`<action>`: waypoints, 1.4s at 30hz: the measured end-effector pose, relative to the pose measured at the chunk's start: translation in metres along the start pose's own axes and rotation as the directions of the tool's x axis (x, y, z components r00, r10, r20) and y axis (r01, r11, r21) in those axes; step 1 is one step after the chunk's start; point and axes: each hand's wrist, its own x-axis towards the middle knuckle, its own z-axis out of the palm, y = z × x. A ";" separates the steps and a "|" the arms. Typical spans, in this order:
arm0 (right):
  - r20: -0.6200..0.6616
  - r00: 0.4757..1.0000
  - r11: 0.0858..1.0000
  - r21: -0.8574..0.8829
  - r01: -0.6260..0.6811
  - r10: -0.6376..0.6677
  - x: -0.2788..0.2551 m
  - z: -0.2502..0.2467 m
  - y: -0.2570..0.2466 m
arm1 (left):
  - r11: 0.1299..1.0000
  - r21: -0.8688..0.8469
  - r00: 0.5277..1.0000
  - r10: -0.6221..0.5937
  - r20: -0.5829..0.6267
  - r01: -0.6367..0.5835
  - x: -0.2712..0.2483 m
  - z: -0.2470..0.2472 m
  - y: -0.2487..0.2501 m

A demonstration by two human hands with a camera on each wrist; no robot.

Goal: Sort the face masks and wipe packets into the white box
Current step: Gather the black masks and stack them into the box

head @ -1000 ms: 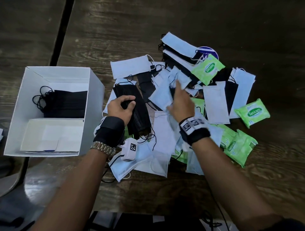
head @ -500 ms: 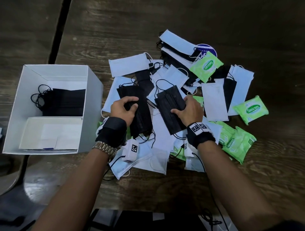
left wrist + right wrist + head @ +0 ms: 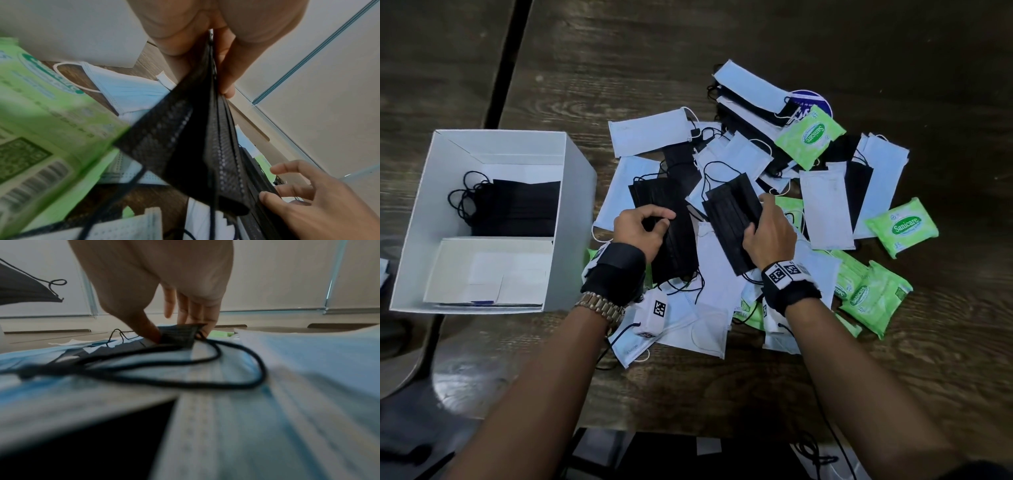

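A heap of white, pale blue and black face masks with green wipe packets [image 3: 810, 137] lies on the dark wooden table [image 3: 756, 41]. My left hand [image 3: 643, 226] grips a stack of black masks [image 3: 667, 222], seen edge-on in the left wrist view as black masks [image 3: 205, 138] under my left hand [image 3: 218, 48]. My right hand [image 3: 767, 233] pinches another black mask [image 3: 732, 219] by its right edge, thumb and fingers closed on the black mask [image 3: 179, 335]. The white box [image 3: 575, 192] stands to the left with black masks [image 3: 517, 209] inside.
A folded white card [image 3: 489, 270] lies in the box's near half. More green packets [image 3: 900, 228] [image 3: 869, 294] sit at the heap's right. A blue round sticker [image 3: 810, 102] shows at the back. The table edge runs close to my body.
My right hand drew a black mask out of the heap and brought it toward my left hand's stack. The left hand kept its grip and barely moved.
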 end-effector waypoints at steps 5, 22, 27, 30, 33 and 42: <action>-0.006 0.999 0.999 -0.023 0.038 -0.038 -0.001 0.004 0.008 | 1.000 -0.004 1.000 0.006 0.008 -0.006 0.000 0.002 -0.002; -0.187 0.979 0.543 0.832 0.115 0.078 -0.027 -0.095 -0.035 | 0.955 -0.292 0.991 -0.007 0.133 0.046 -0.006 0.026 0.021; 0.004 0.996 0.400 0.916 -0.038 0.085 -0.035 -0.082 -0.039 | 0.888 -0.413 0.969 -0.120 0.215 0.202 -0.011 0.030 0.046; 0.082 0.993 0.464 0.879 -0.112 0.084 -0.039 -0.061 -0.028 | 0.841 -0.513 0.964 -0.038 0.263 0.173 -0.017 0.033 0.049; 0.117 0.989 0.534 0.832 -0.148 0.092 -0.043 -0.051 -0.020 | 0.916 -0.390 0.975 -0.010 0.220 0.097 -0.016 0.035 0.041; 0.185 0.976 0.524 0.823 -0.218 0.115 -0.040 -0.050 -0.014 | 0.951 -0.306 0.976 0.098 0.193 -0.035 -0.020 0.052 0.039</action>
